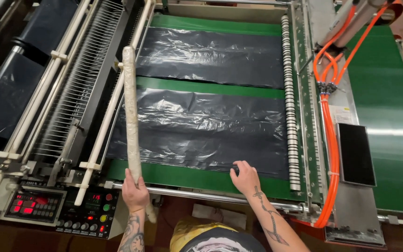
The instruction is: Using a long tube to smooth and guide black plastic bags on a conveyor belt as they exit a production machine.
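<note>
Left hand [135, 192] fist-closed, right hand [245, 178] flat, fingers [235, 171] spread

A green conveyor belt [211, 177] runs across the machine bed, bounded on the right by a striped roller [289, 102]. Orange hoses [328, 140] descend beside a second green belt [392, 116]. A control panel [57, 210] with red displays sits at lower left.

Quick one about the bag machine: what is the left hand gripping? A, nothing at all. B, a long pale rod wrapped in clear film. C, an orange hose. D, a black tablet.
B: the left hand is closed around the lower end of the long pale rod, which points up across the machine, while the right hand rests on the near black plastic sheet.
</note>
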